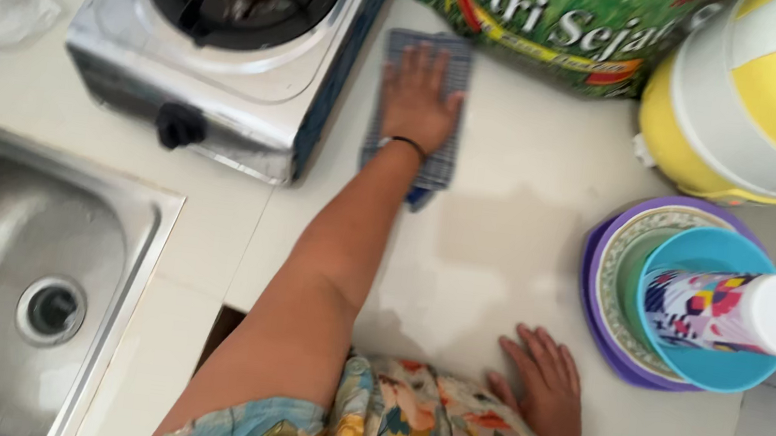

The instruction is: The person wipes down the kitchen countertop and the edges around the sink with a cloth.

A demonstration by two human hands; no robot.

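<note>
My left hand (419, 95) is pressed flat, fingers spread, on a grey checked cloth (455, 60) lying on the pale countertop (530, 166) just right of the gas stove. A dark band sits on that wrist. My right hand (544, 387) rests palm-down on the counter near its front edge and holds nothing. A darker damp patch (494, 230) shows on the counter between the two hands.
A steel single-burner gas stove (223, 43) stands at the left, with a steel sink (11, 282) in front of it. A green printed bag (566, 24) lies at the back. A yellow and white container (762, 95) and stacked bowls holding a patterned cup (690, 301) stand at the right.
</note>
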